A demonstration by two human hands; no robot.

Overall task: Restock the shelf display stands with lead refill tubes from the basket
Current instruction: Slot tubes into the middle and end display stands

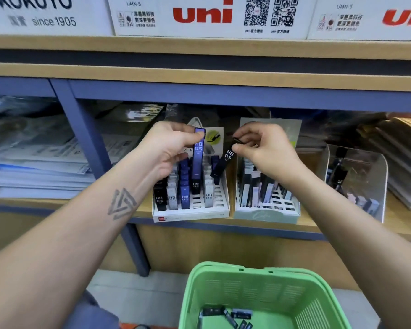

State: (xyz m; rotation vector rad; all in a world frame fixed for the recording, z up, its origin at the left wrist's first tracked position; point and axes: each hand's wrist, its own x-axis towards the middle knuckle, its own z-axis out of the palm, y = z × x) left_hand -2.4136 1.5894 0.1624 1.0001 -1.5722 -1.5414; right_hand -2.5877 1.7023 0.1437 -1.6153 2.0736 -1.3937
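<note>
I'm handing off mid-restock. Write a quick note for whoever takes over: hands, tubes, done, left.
Left hand pinches a blue HB 0.5 lead tube upright over the white slotted display stand.
Right hand pinches a black HB 0.5 lead tube, tilted, over the same stand's right side.
Done: the stand is partly filled.
Left: seat both tubes, then empty the green plastic basket, which holds several more.

A wooden shelf board with blue frame [247,225] carries a white slotted cardboard display stand [190,213] at 6 o'clock, a mint-green one [267,216] touching it at 3 o'clock, and stacked papers [38,172] at 9.
</note>
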